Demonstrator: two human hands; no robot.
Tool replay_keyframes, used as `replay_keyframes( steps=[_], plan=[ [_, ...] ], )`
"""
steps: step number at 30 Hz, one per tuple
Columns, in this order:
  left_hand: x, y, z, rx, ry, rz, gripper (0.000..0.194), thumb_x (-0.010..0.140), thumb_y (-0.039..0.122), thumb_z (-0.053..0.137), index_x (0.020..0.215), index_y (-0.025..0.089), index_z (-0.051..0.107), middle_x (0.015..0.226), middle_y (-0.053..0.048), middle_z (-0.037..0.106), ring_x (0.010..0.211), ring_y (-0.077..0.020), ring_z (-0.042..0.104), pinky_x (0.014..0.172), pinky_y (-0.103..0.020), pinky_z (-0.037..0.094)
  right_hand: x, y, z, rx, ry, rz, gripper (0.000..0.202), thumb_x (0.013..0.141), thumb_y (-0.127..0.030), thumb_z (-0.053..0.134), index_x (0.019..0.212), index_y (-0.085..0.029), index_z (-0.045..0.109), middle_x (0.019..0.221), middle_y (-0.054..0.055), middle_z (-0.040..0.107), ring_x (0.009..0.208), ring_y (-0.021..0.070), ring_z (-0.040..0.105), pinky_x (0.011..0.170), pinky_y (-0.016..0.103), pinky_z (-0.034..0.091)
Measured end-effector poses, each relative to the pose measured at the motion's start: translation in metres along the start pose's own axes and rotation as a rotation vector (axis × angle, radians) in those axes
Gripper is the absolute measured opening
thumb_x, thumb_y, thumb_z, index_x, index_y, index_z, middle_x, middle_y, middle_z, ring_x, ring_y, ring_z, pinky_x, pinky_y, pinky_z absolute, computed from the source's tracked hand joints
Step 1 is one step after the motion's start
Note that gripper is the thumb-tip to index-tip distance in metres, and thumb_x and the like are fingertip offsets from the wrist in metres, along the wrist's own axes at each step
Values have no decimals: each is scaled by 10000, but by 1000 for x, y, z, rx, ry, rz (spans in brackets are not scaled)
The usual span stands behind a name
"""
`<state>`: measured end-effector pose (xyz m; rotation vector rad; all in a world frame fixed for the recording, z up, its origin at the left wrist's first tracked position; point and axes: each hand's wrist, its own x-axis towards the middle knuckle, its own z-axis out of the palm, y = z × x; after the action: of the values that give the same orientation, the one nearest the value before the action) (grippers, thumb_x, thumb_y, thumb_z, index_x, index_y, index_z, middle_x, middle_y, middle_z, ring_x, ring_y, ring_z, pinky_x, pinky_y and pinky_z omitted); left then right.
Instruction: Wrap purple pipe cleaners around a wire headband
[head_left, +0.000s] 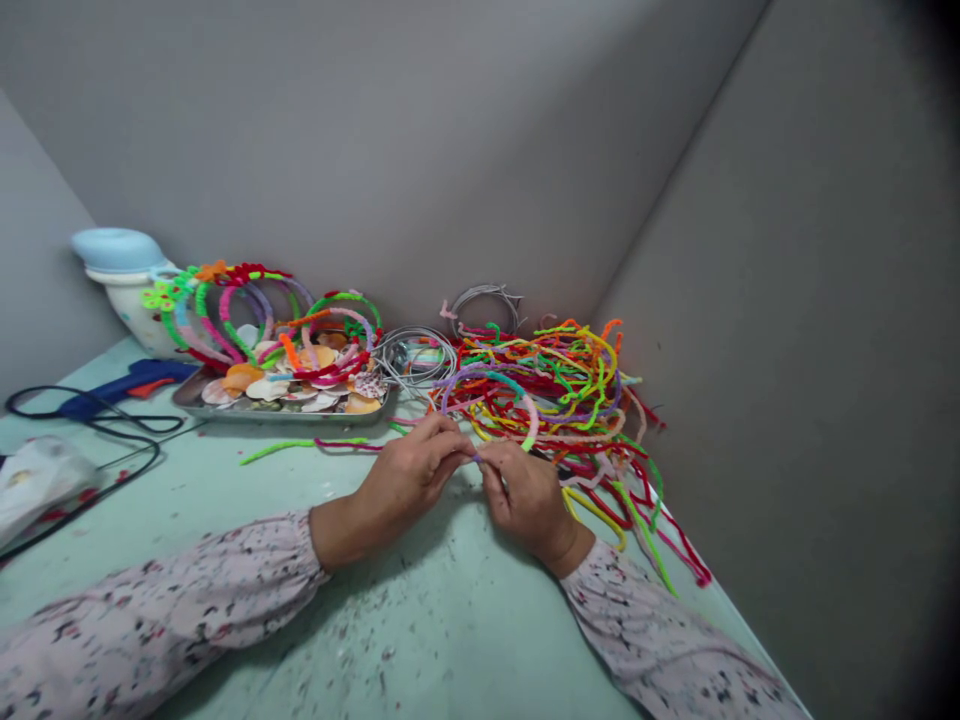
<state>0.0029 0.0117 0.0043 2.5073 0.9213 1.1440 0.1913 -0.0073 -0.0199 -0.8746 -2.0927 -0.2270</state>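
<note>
Between my hands stands a hoop of fuzzy pipe cleaner (534, 418) in purple, teal, pink and light green sections. My left hand (412, 470) pinches its lower end from the left, at a short purple bit. My right hand (525, 490) pinches the same spot from the right, fingertips almost touching those of the left. Fingers cover most of the joint, so I cannot see how the ends meet. Just behind my left hand lies a green and dark red pipe cleaner (281, 450) on the pale green table (450, 640).
A heap of loose pipe cleaners (592, 370) spreads behind my right hand. Wire coils (416, 357) lie beside a metal tray (285, 417) of shells, with finished-looking fuzzy hoops (225, 310) on it. Farther left are a blue glue gun (124, 388), its black cord (150, 460) and a blue-lidded container (124, 270).
</note>
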Motion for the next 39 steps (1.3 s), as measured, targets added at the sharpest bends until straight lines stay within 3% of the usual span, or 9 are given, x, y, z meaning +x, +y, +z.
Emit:
replay_keyframes(
  steps=[14, 29, 39],
  plan=[
    [1, 1, -4, -10, 17, 21, 82, 916, 189, 526, 953, 179, 598, 931, -27, 586, 859, -122, 568, 768, -239, 457, 2, -1, -1, -12, 27, 5, 173, 875, -93, 481, 1023, -158, 540, 874, 85, 674, 835, 177, 658, 714, 280, 538],
    [3, 5, -8, 104, -185, -64, 142, 942, 192, 432, 937, 168, 572, 921, -42, 553, 793, -149, 559, 712, -271, 461, 1, 0, -1, -59, -26, -32, 167, 880, -100, 472, 1013, -142, 564, 873, 89, 685, 833, 174, 668, 720, 268, 531],
    [9, 6, -12, 132, -182, -41, 157, 937, 210, 465, 967, 174, 615, 940, -52, 589, 837, -150, 590, 756, -273, 484, 1, 2, -1, -73, -14, -32, 187, 877, -103, 458, 1028, -148, 558, 868, 92, 691, 820, 180, 671, 709, 275, 534]
  ],
)
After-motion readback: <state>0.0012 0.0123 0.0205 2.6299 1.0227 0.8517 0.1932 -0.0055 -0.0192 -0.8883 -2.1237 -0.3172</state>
